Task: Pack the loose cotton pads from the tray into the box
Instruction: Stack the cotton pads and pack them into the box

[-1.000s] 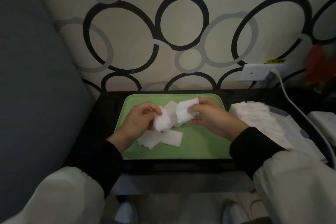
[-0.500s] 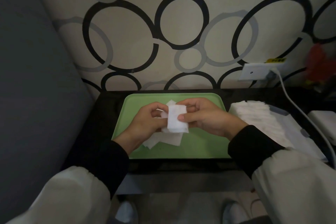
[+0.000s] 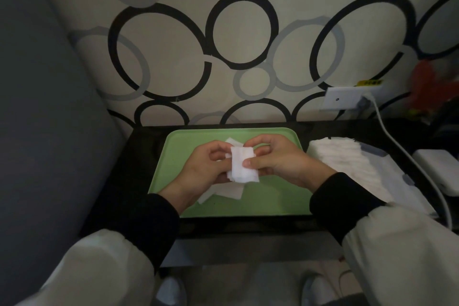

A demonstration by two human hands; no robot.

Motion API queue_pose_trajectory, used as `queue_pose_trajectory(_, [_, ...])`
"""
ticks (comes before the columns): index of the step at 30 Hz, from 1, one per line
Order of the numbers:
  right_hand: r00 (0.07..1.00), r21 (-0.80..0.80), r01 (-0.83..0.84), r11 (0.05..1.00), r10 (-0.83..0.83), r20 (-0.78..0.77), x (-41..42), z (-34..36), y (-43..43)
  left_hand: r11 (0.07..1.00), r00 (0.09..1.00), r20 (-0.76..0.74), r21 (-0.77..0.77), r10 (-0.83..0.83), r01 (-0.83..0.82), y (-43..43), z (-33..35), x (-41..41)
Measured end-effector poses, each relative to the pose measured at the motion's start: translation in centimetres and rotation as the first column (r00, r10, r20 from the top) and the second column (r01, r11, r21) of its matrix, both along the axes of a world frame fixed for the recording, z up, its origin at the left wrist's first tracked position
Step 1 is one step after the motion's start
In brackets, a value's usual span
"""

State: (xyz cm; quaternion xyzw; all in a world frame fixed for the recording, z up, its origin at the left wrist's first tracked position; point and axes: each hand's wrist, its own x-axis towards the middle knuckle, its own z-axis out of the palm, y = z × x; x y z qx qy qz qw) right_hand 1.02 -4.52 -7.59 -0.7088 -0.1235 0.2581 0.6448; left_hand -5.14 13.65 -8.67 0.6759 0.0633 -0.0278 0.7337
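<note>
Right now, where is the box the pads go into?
In the head view, the box sits on the dark table just right of the green tray and the right hand, with a row of cotton pads in it.

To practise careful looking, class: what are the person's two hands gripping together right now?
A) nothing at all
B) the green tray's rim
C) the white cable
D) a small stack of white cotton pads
D: the left hand and the right hand both pinch the stack of cotton pads, held above the green tray.
</note>
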Motion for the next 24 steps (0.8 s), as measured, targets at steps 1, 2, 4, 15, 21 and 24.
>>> queue_pose_trajectory(1, [1.000,-0.003,0.003,1.000,-0.003,0.001,0.0,0.0,-0.1,1.000,1.000,0.001,-0.009,-0.006,0.006,-0.1,0.1,-0.1])
queue_pose_trajectory(2, [1.000,-0.008,0.007,1.000,-0.007,0.004,-0.1,0.1,-0.2,1.000,1.000,0.003,-0.012,-0.011,0.011,-0.3,0.2,-0.2])
queue_pose_trajectory(4, [1.000,-0.031,0.013,0.999,-0.013,0.023,-0.1,0.1,-0.4,1.000,1.000,0.004,-0.001,-0.020,0.020,-0.6,0.5,-0.2])
queue_pose_trajectory(15, [0.994,-0.069,0.000,0.998,0.007,0.111,-1.8,1.2,-2.1,0.974,0.996,0.087,0.225,-0.018,-0.002,-2.3,1.2,-1.4])
queue_pose_trajectory(21, [0.981,-0.236,0.007,0.972,0.039,0.192,-3.9,2.5,-4.8,0.906,0.985,0.162,0.422,-0.052,-0.021,-4.7,2.0,-1.9])
queue_pose_trajectory(24, [0.970,-0.234,0.040,0.971,0.018,0.242,-5.0,2.7,-6.6,0.877,0.975,0.211,0.479,-0.063,-0.047,-7.0,2.1,-2.5])
